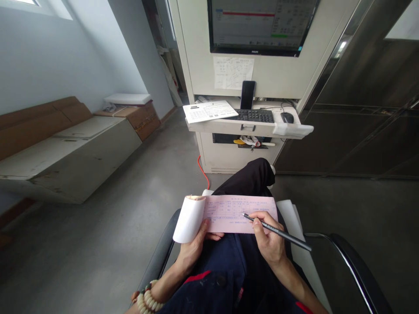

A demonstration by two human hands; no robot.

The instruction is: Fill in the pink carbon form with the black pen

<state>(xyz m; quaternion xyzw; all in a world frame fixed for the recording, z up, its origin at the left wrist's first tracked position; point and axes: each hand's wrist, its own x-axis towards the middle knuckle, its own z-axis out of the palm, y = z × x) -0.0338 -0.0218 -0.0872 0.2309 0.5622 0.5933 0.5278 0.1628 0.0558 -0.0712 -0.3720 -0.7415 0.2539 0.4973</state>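
A pad of pink printed forms (240,224) rests on my lap, its turned-back white pages (189,220) curled over at the left end. My left hand (196,242) grips that end, thumb on top and fingers beneath the pad. In my right hand (270,240) a dark pen (288,237) is pinched between thumb and fingers. Its tip points left at the printed rows of the pink sheet; whether it touches the paper I cannot tell.
Ahead stands a cabinet with a monitor (262,28). Its pulled-out tray (225,126) carries a keyboard (255,115), a mouse (287,117), a phone (248,94) and a printed sheet (209,111). A chair armrest (356,270) is at right. Left lies a long box (81,161).
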